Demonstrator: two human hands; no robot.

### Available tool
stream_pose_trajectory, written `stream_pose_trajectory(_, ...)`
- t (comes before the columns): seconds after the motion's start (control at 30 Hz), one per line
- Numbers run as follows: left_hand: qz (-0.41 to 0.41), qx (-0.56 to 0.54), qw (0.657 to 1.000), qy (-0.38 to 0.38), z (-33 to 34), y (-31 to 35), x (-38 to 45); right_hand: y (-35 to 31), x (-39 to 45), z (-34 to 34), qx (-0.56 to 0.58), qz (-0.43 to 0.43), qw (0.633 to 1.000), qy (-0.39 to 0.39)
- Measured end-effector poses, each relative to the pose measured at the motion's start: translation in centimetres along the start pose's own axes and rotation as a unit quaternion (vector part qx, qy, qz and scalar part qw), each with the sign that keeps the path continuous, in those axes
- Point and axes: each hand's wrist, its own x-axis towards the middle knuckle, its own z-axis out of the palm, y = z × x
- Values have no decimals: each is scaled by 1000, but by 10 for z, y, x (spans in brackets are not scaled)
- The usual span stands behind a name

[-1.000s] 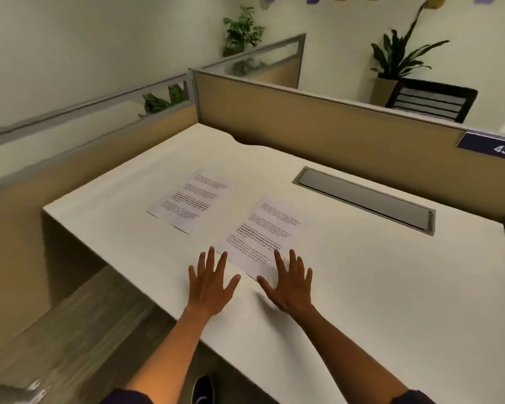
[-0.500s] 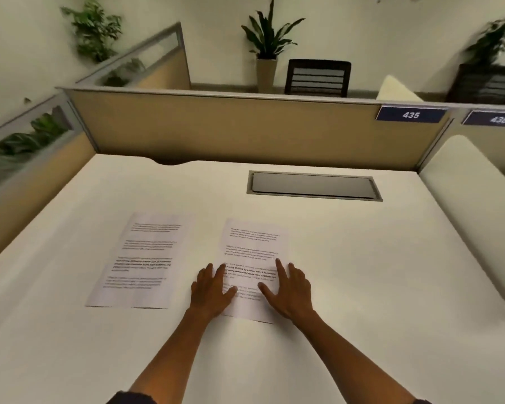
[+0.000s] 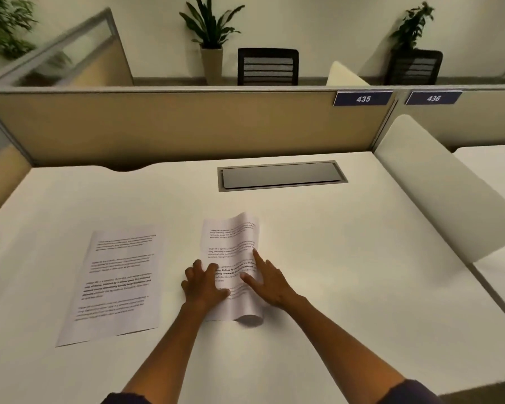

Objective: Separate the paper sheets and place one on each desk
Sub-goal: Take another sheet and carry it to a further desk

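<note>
Two printed paper sheets lie on the white desk [image 3: 347, 272]. The left sheet [image 3: 117, 284] lies flat. The right sheet [image 3: 231, 243] is curled up along its right edge into a bulge. My left hand [image 3: 203, 282] presses flat on that sheet's lower left part, fingers spread. My right hand [image 3: 267, 282] rests on the raised right edge, index finger and thumb stretched over the paper, pushing the edge leftward. Whether more than one sheet lies under my hands I cannot tell.
A grey cable hatch [image 3: 282, 174] is set into the desk behind the sheets. A tan partition [image 3: 187, 123] with labels 435 [image 3: 362, 98] and 436 backs the desk. A white divider [image 3: 438, 191] separates the neighbouring desk [image 3: 493, 170] on the right. Chairs and plants stand beyond.
The view has swung right to face the partition squarely. My right hand slid left on the right sheet, lifting and curling its right edge; before, the sheet lay flat under both hands.
</note>
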Motion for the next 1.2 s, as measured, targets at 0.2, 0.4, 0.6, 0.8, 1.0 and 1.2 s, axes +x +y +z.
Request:
stream_pose_trajectory(0.2, 19, -5, 1000, 1, 1, -5, -5, -25, -5, 12, 348, 84, 931, 73)
stream_pose_trajectory(0.4, 29, -43, 999, -1, -2, -8, -8, -26, -5, -5, 363, 174, 901, 163)
stream_pose_trajectory(0.6, -1, -211, 976, 59, 5, 14, -12, 8, -31, -36, 230, 146, 937, 220)
stream_pose_trajectory(0.8, 4, -361, 932, -4, 25, 78, -20, 81, -73, -74, 356, 183, 884, 241)
stream_pose_trajectory(1.0, 58, -396, 915, -53, 66, 177, -51, 167, -151, -126, 457, 160, 829, 281)
stream_pose_trajectory(1.2, 107, -394, 904, -129, 134, 302, -111, 269, -256, -182, 466, 195, 788, 353)
